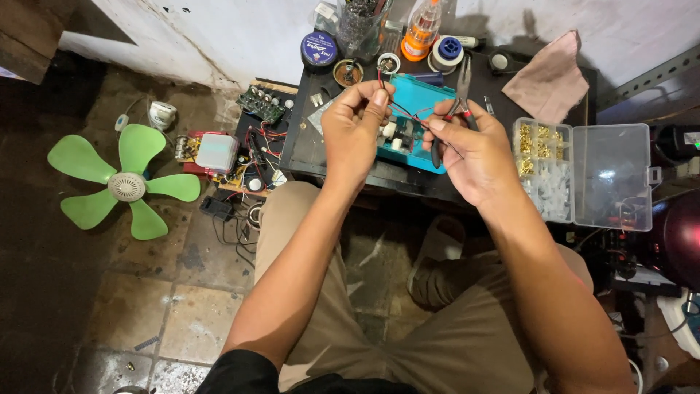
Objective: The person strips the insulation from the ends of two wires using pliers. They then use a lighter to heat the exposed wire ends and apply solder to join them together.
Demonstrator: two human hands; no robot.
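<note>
While my left hand (355, 124) pinches the wire (403, 111) taut, my right hand (470, 149) grips the pliers (458, 102) just beyond its fingertips (jaws hidden). Judgement: keep the wire steady above the teal box (417, 98) and squeeze gently.

A small electronics repair corner — circuit boards (260, 103), solder spool (446, 51), a parts box (583, 174), a loose fan blade (125, 182) — on worn floor tiles (146, 299).

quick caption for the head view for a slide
Left hand pinches thin wires while the right hand works pliers above a teal box on a cluttered dark table.
</note>
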